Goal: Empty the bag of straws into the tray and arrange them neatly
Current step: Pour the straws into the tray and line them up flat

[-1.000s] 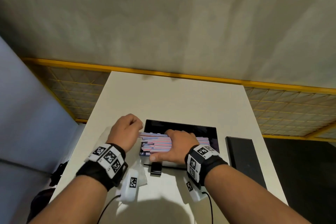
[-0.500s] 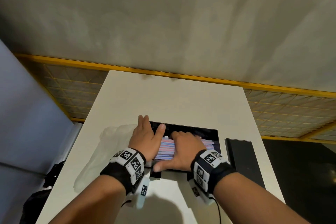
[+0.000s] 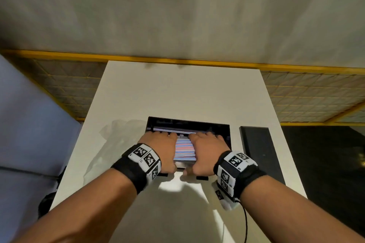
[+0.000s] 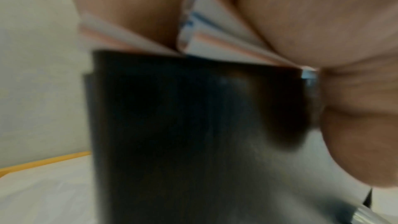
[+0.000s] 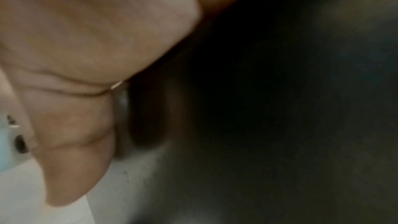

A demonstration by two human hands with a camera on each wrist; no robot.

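Table [image 3: 177, 94]: smooth, white, rectangular.
Tray [image 3: 225, 130]: glossy black, rectangular.
Straws [image 3: 184, 149]: thin paper-wrapped sticks.
Left hand [image 3: 158, 146], right hand [image 3: 207, 148]: both clasping straws.

Straws [image 3: 184, 149]: pink, blue and white stripes. Tray [image 3: 209, 127]: black. Slab [image 3: 258, 150] beside the tray: black. Bag [image 3: 110, 144]: clear. Table [image 3: 177, 92]: white. Wristbands [image 3: 145, 161]: black, with black-and-white square markers.

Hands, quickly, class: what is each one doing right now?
Left hand: fingers curled over the straws in the tray, gripping the bundle.
Right hand: likewise gripping the straws from the other side.
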